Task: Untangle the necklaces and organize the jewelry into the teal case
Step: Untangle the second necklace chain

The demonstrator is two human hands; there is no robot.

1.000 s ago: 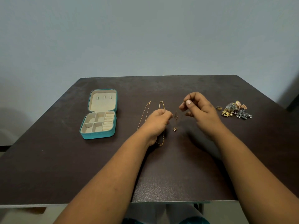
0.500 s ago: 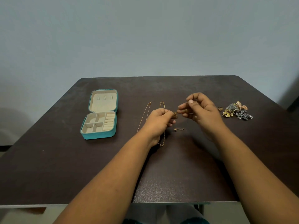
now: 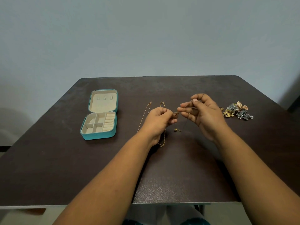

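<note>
The teal case lies open on the left of the dark table, its cream compartments showing. Two gold necklaces lie straightened out mid-table: a thin one and a thicker chain, both partly under my left hand. My left hand pinches a small gold pendant just above the table. My right hand pinches the thin chain of the same necklace, whose lower end hangs down to the tabletop.
A heap of earrings, rings and brooches sits at the right of the table, with a single ring beside my right hand. A plain wall rises behind the table's far edge.
Both hands have come closer together and lifted slightly. My left hand has taken the pendant in its fingertips while my right hand shifted its pinch along the thin chain.
</note>
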